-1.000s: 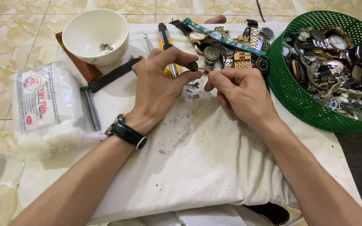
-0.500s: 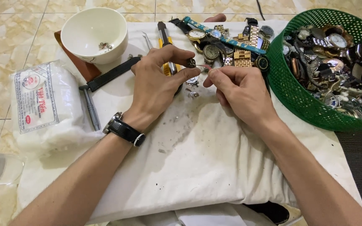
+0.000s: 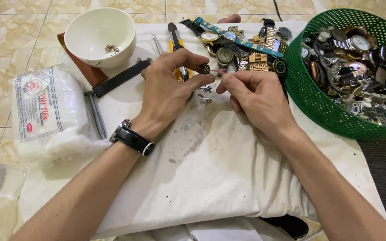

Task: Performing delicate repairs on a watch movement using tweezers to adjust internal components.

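Note:
My left hand (image 3: 168, 87) pinches a small dark round watch part (image 3: 206, 68) between thumb and forefinger over a white cloth (image 3: 211, 160). My right hand (image 3: 255, 96) faces it, fingertips closed on a thin pinkish tool or pin (image 3: 219, 72) that touches the part. A few tiny metal bits (image 3: 205, 99) lie on the cloth just below both hands. A black wristwatch (image 3: 130, 137) is on my left wrist.
A white bowl (image 3: 99, 33) with small parts stands at the back left, a cotton pack (image 3: 45, 111) left of it. A yellow-handled tool (image 3: 175, 42), loose watches (image 3: 242, 44) and a green basket (image 3: 309, 98) full of watches lie behind and right. A black strap (image 3: 383, 172) lies at the right.
Both hands stay close together on the small part, with only slight finger shifts. The view has moved a little.

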